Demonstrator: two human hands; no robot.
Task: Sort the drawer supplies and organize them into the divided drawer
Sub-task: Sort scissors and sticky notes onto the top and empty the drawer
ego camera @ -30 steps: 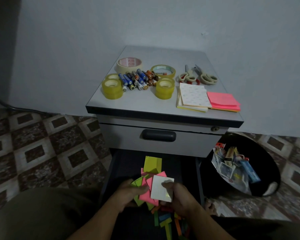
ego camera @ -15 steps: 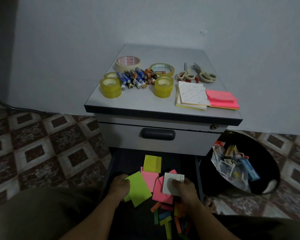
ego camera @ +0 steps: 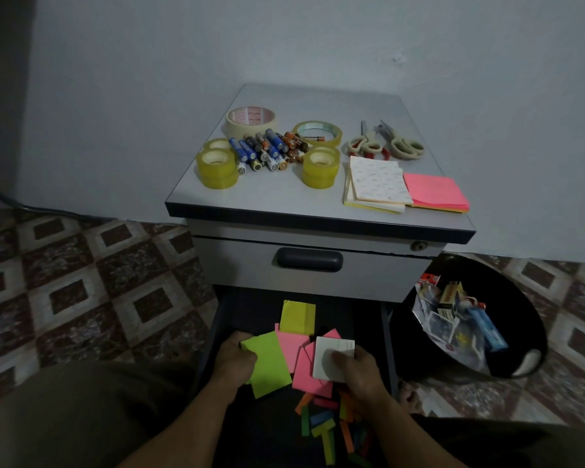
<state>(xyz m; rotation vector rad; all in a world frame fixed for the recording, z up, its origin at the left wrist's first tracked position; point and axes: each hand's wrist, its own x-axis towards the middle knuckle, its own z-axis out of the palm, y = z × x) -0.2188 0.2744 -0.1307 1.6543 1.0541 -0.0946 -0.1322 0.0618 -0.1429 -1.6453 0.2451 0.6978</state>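
Observation:
Below the cabinet, the dark open drawer (ego camera: 227,319) holds loose sticky notes. My left hand (ego camera: 234,361) grips a lime green sticky-note pad (ego camera: 270,363) at its left edge. In my right hand (ego camera: 358,369) is a white note pad (ego camera: 331,352), thumb pressed on its face. Pink sticky notes (ego camera: 299,358) lie between the two pads, and a yellow pad (ego camera: 298,317) sits further back. Several small coloured strips (ego camera: 325,423) are scattered at the drawer's near end.
On the cabinet top (ego camera: 274,201) sit tape rolls (ego camera: 217,167), a pile of batteries (ego camera: 267,150), two pairs of scissors (ego camera: 384,145), patterned paper pads (ego camera: 377,184) and a pink note pad (ego camera: 434,192). The upper drawer (ego camera: 309,260) is closed. A black bin (ego camera: 470,319) with rubbish stands at the right.
The bunched notes came apart: my left hand drew the green pad to the left and down, and my right hand lowered the white pad towards the drawer.

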